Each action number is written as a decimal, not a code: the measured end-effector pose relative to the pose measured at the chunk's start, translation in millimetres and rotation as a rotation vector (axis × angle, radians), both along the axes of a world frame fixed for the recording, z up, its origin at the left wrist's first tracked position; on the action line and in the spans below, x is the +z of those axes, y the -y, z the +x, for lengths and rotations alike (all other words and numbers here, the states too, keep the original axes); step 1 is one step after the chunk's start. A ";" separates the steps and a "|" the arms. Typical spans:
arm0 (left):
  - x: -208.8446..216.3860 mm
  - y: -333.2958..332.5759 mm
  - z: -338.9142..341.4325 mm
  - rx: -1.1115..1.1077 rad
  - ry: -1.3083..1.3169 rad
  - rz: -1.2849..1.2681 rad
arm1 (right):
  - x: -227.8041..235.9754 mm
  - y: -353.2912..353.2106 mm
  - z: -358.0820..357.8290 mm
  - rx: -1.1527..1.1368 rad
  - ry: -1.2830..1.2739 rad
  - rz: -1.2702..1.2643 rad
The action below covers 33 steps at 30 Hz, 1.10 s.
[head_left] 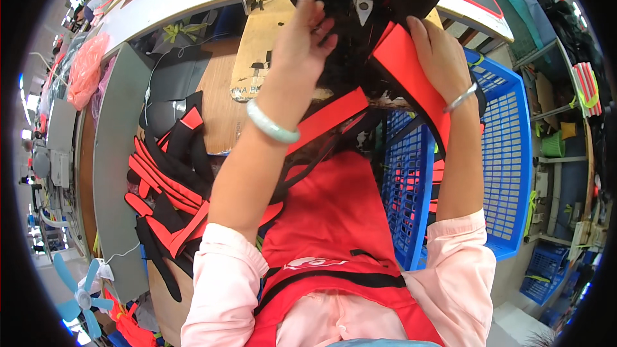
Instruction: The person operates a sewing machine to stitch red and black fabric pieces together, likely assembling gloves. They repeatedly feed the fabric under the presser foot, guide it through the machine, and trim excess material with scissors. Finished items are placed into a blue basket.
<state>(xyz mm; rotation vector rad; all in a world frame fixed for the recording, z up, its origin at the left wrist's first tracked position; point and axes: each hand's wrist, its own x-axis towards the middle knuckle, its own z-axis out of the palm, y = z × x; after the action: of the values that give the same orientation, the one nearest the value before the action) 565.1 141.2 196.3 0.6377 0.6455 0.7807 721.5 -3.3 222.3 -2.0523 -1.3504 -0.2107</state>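
My left hand (pixel 310 42) is raised at the left of a dark machine (pixel 334 67), its fingers apart and nothing visible in them. A pale green bangle circles that wrist. My right hand (pixel 443 54) grips a wide red strip with a black underside (pixel 406 58) at the machine's right side, and the strip's lower end hangs toward a blue basket. A pointed metal piece (pixel 364 8) sits on the machine between my hands. Below it, another red strip (pixel 331 115) slants down over the machine's front edge toward my lap.
Several red and black strips (pixel 168 183) lie heaped at my left, beside a grey panel (pixel 119 173). A blue plastic basket (pixel 504 154) stands at my right with red strips inside. A wooden board (pixel 257 45) adjoins the machine. A light blue fan (pixel 82 297) is at lower left.
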 end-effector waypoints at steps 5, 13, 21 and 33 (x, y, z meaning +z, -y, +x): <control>-27.0 39.0 -50.0 -0.557 -0.238 0.679 | 5.1 39.5 -25.2 0.041 -0.040 0.021; -23.2 96.9 -91.1 -0.764 -0.317 0.983 | 9.0 95.2 -52.8 0.035 -0.150 0.028; 7.1 104.0 -113.4 -0.759 -0.148 0.812 | 23.2 187.8 -84.2 0.412 -0.313 -0.059; 51.0 106.7 -125.3 -0.758 -0.504 1.432 | 23.5 139.0 -92.6 0.404 -0.359 -0.126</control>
<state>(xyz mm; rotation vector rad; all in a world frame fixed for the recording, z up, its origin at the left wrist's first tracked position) 439.7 34.5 247.3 2.2779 0.1295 0.2300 628.9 -142.3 245.8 -1.7566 -1.5333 0.4083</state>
